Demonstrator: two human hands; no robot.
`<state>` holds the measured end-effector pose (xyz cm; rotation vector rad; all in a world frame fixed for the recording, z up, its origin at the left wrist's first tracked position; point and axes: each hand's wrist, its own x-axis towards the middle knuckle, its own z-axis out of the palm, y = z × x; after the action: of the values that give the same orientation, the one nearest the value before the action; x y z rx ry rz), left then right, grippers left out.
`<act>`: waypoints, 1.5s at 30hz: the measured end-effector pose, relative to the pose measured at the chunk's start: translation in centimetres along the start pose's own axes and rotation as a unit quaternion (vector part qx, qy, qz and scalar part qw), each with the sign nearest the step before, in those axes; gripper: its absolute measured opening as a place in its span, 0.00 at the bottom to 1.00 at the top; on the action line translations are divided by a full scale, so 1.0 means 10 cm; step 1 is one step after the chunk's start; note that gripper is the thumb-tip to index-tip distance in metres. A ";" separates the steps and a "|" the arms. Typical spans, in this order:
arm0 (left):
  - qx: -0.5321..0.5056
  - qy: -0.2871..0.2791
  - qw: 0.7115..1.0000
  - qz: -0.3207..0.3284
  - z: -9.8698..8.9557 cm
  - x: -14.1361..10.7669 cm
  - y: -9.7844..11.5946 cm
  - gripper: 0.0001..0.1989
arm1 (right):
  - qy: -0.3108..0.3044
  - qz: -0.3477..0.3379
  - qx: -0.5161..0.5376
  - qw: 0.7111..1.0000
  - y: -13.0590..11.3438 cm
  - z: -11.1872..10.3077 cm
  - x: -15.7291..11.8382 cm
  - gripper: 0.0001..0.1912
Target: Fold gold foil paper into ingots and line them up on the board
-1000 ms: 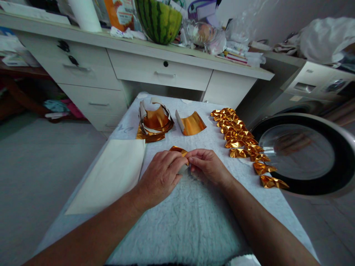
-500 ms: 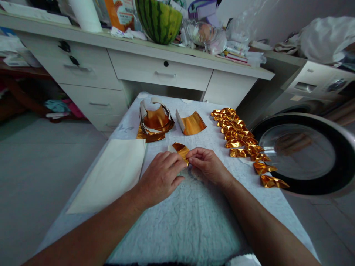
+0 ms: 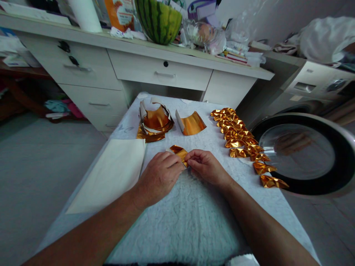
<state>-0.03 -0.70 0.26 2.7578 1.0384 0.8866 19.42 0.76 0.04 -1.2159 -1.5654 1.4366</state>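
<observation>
Between my hands is a small sheet of gold foil paper (image 3: pixel 179 151), with a pale edge showing at its left. My left hand (image 3: pixel 161 174) is closed on the sheet's left and near side, its thumb hidden. At the right edge, my right hand (image 3: pixel 205 165) pinches the foil paper between thumb and fingertips. Beyond them lie a curved gold foil sheet (image 3: pixel 194 123) and a curled stack of gold foil sheets (image 3: pixel 155 120). Several folded gold foil pieces (image 3: pixel 235 143) form rows on the right side of the cloth-covered table (image 3: pixel 194 218).
A cream paper sheet (image 3: pixel 111 173) lies at the table's left. Behind stands a white desk (image 3: pixel 163 74) bearing a cut watermelon (image 3: pixel 158 20), an orange packet (image 3: pixel 119 14) and clutter. On the right, the open round door (image 3: pixel 302 151) of a washing machine (image 3: pixel 313 81) adjoins the table.
The left thumb, stretched out before, has tucked under the hand. The foil paper has shifted slightly left and toward me. Both hands remain at almost the same spot.
</observation>
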 end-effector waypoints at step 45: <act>-0.085 -0.124 0.975 -0.162 -0.03 0.00 -0.03 0.07 | -0.039 -0.150 -0.342 0.927 -0.12 0.09 -0.07 0.11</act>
<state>-0.40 -0.53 0.44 2.3873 1.2478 0.5405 18.58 -0.13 1.12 -1.2142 -2.2998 0.7582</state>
